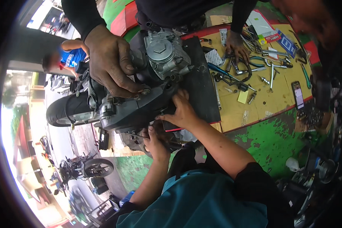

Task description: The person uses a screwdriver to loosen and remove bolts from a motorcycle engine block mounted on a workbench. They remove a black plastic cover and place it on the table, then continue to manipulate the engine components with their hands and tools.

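From here, the person's left hand (155, 145) comes up from below, wrist bent toward the underside of one black engine cover (140, 110), thumb raised and fingers curled near one slim metal rod (135, 134); I can't tell whether they're clamped on it. The right hand (183, 112) reaches across to the cover's near edge, thumb and fingers spread apart; whether they grip is unclear. Two co-worker's hands show: one over the cover (112, 66), the other among tools on the worktop (231, 114), beside one phone (298, 95) and one yellow slip (243, 97).
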### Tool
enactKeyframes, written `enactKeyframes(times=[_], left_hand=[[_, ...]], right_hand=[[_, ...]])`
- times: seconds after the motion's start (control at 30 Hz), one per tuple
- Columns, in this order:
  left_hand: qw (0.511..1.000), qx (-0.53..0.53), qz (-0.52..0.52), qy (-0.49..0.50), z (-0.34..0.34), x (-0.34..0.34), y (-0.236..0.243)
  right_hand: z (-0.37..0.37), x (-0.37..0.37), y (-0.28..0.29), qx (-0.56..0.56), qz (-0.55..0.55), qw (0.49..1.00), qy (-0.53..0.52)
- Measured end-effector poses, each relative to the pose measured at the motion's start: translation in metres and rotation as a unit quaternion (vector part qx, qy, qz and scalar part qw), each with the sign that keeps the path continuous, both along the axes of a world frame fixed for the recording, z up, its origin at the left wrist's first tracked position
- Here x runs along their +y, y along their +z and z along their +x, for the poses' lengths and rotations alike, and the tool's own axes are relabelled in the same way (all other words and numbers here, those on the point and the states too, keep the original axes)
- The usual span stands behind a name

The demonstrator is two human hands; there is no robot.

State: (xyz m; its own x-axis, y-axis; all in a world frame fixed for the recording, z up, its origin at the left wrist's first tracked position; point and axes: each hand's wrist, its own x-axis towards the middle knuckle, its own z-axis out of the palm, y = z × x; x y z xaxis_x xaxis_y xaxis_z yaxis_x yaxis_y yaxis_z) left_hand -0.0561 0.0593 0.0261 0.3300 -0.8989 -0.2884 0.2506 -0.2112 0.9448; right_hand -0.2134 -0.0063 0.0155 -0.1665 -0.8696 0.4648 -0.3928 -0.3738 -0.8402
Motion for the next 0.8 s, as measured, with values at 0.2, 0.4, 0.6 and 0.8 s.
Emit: enactKeyframes(times=[0.2, 0.4, 0.6, 0.8], left_hand=[[0.997, 0.044, -0.062, 0.007, 0.005, -0.023, -0.009], [0.996, 0.07, -0.052, 0.001, -0.003, -0.024, -0.003], [0.997, 0.052, -0.049, 0.011, -0.002, -0.024, 0.005], [0.999, 0.017, 0.04, -0.027, 0.001, 0.006, 0.012]], right_hand=[[0.006, 0.003, -0.015, -0.05, -0.011, 0.999, 0.009], [0.016, 0.009, -0.019, -0.018, -0.008, 0.999, -0.03], [0.009, 0.016, -0.008, 0.058, -0.012, 0.996, -0.063], [-0.008, 0.026, 0.021, 0.143, 0.044, 0.988, -0.037]])
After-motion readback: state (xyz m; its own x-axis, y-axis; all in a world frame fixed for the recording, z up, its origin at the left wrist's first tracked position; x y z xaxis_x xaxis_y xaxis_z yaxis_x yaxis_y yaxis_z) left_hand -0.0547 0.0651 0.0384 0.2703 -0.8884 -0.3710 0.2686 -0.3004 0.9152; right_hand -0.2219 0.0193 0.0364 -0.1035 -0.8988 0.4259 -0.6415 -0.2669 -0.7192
